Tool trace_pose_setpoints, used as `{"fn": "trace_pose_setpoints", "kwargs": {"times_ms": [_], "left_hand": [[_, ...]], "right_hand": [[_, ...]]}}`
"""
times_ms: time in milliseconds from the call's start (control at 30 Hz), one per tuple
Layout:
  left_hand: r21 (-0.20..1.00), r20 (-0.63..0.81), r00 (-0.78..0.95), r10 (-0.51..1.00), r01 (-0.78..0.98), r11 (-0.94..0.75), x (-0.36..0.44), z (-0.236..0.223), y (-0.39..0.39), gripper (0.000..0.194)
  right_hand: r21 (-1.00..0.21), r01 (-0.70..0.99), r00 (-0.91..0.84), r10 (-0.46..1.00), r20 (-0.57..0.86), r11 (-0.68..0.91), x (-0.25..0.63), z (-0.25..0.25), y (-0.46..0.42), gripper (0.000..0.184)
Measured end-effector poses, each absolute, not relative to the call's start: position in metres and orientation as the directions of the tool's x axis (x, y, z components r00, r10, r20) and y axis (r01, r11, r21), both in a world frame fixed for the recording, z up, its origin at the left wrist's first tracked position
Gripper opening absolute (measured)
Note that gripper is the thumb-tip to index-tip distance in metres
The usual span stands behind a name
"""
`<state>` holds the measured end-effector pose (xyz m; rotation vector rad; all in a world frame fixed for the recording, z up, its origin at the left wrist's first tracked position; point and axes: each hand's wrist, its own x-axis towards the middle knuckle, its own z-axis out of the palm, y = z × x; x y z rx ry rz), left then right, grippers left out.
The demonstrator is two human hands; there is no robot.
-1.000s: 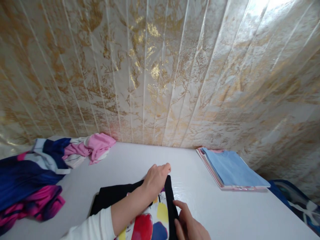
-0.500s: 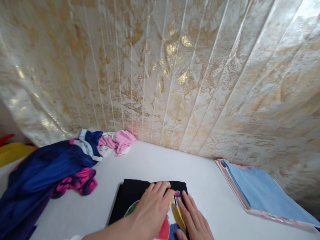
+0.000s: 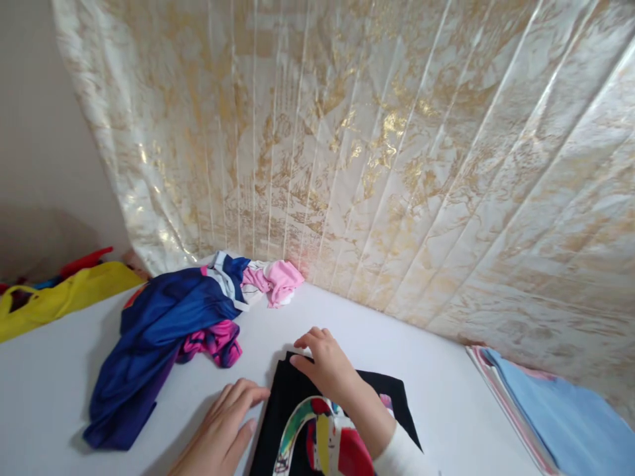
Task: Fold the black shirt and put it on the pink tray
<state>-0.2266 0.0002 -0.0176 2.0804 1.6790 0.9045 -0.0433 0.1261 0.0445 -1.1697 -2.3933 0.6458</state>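
A folded black shirt with a large colourful print lies on the white table at the bottom middle. My left hand is beside its left edge, fingers extended and thumb apart, the fingertips close to the cloth. Coming across the shirt from the right, my right hand is at its far left corner. That hand's fingers curve over the far edge, with a gap between them and the thumb. Part of the print is hidden under my right forearm and white sleeve.
A heap of blue, purple and pink clothes lies on the left of the white table. Folded garments with a light blue one on top are stacked at the right. Yellow cloth sits far left. A gold-patterned curtain hangs behind.
My view has turned left. Both hands have moved left from the shirt's middle: my right hand to the far left corner, my left hand off the print to the left edge.
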Motion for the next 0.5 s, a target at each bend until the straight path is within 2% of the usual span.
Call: {"fn": "trace_pose_setpoints", "kwargs": {"times_ms": [67,200,333,400,500], "left_hand": [[0.634,0.198,0.111,0.974,0.744,-0.213,-0.224,-0.01,0.011,0.03],[0.649,0.071,0.117,0.991,0.749,-0.135,-0.222,-0.002,0.029,0.022],[0.647,0.004,0.114,0.994,0.757,-0.089,-0.219,0.006,0.037,0.016],[0.637,-0.007,0.116,0.993,0.766,-0.085,-0.217,0.009,0.038,0.013],[0.618,-0.033,0.136,0.99,0.782,-0.087,-0.213,0.012,0.038,0.011]], "right_hand": [[-0.607,0.589,-0.594,0.795,0.123,0.534,-0.058,0.031,0.134,0.006],[-0.709,0.483,-0.622,0.772,0.135,0.513,-0.053,0.011,0.14,0.017],[-0.917,0.211,-0.57,0.804,0.166,0.339,-0.041,0.0,0.138,0.017],[-0.949,0.116,-0.561,0.808,0.181,0.294,-0.04,-0.004,0.136,0.017],[-0.943,0.066,-0.569,0.789,0.232,0.326,-0.043,-0.005,0.134,0.016]]}}
